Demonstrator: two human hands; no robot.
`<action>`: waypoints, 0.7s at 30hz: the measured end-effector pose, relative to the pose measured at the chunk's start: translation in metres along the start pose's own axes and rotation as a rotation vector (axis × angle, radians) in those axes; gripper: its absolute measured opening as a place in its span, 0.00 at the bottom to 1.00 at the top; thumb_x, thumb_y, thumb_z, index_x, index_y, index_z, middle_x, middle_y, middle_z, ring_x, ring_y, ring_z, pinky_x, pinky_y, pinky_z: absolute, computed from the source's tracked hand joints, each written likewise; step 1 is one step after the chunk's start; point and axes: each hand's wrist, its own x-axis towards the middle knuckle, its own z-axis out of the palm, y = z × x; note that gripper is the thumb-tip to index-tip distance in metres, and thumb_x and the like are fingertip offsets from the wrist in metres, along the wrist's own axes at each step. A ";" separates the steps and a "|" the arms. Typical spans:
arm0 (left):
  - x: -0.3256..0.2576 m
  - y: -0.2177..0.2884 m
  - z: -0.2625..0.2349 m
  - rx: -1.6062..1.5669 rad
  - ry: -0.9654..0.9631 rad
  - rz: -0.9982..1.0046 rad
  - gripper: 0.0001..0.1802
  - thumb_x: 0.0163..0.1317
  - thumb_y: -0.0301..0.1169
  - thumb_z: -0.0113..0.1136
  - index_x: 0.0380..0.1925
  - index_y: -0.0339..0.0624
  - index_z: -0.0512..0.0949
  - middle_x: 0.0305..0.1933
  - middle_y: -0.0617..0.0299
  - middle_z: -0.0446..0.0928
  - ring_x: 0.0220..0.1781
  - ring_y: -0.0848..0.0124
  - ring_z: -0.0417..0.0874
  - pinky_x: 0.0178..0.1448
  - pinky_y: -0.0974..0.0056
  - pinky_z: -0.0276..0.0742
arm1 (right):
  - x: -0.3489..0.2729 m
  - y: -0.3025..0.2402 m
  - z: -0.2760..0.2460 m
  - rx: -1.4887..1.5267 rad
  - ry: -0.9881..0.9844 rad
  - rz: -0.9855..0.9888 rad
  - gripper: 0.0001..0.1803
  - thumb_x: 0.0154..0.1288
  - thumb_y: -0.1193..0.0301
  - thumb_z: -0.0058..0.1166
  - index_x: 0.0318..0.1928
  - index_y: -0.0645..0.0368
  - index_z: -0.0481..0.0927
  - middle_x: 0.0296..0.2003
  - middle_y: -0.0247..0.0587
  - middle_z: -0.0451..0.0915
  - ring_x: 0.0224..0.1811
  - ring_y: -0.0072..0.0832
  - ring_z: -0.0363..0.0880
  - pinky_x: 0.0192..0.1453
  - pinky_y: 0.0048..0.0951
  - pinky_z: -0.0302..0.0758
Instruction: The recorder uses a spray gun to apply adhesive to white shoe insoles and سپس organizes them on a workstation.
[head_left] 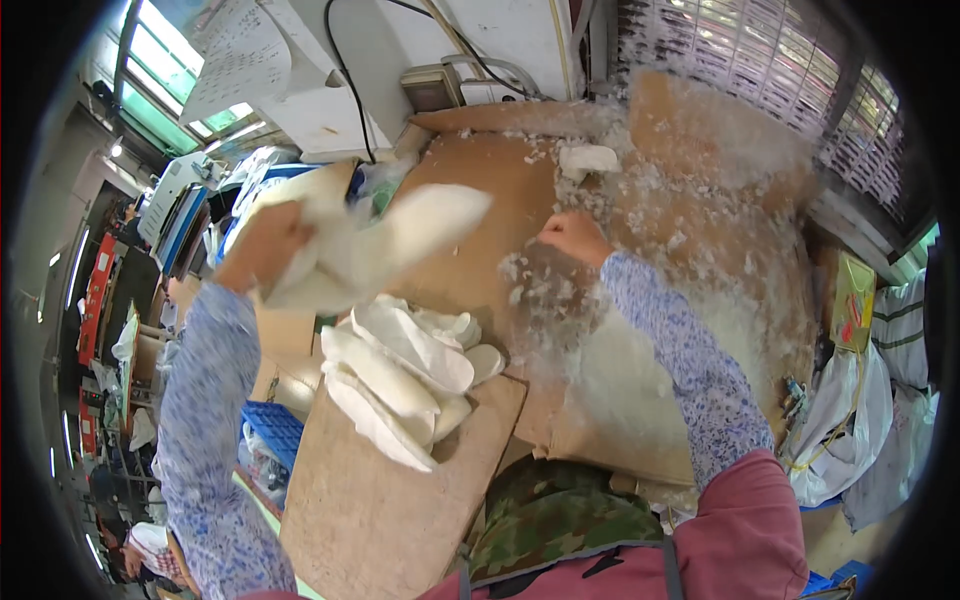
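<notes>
Cream-white pads (440,220), soft and blurred by motion, are in the left hand (268,245), whose fingers close on their near end, so that they hang in the air above the left edge of a cardboard tray (475,180). The right hand (577,237) is over the middle of that tray, its fingers curled together; whether a tuft is pinched between them I cannot tell.

The tray is a wide, open piece of cardboard with raised edges at the back. White fluff (545,285) lies in it, in loose tufts toward the middle and back and in a thin, hazy layer toward the near right. A small white piece (588,160) lies among the tufts near the back.

Just left of the tray's near side, a pile of long, rounded white pads (400,370) rests on a wooden desk (400,520), the pieces overlapping at different angles.

Left of the desk sits a blue crate (275,432) with clear plastic bags (262,470) in it. At the right, a yellow-green box (852,290) has small red and other coloured things at its front, and a white sack (845,430) stands below it, its contents hidden.
</notes>
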 end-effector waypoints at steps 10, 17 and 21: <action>0.005 -0.038 0.099 -1.236 0.469 -0.169 0.21 0.66 0.30 0.47 0.58 0.35 0.67 0.53 0.58 0.73 0.51 0.71 0.75 0.54 0.68 0.72 | 0.171 0.146 -0.067 -0.821 0.541 0.042 0.20 0.53 0.76 0.47 0.50 0.60 0.73 0.48 0.47 0.75 0.52 0.46 0.72 0.51 0.47 0.70; 0.028 -0.033 0.141 -1.704 0.448 -0.225 0.23 0.67 0.29 0.50 0.61 0.37 0.63 0.57 0.57 0.71 0.54 0.70 0.74 0.58 0.66 0.71 | 0.186 0.142 -0.121 -0.811 0.034 0.226 0.20 0.53 0.68 0.56 0.48 0.58 0.76 0.42 0.44 0.79 0.49 0.41 0.74 0.51 0.44 0.69; 0.022 -0.022 0.114 -1.732 0.457 -0.247 0.24 0.67 0.29 0.50 0.62 0.37 0.63 0.56 0.58 0.71 0.55 0.70 0.73 0.59 0.66 0.70 | 0.178 0.026 -0.151 -0.002 0.353 -0.010 0.28 0.49 0.61 0.63 0.50 0.62 0.77 0.42 0.48 0.80 0.45 0.39 0.76 0.49 0.37 0.71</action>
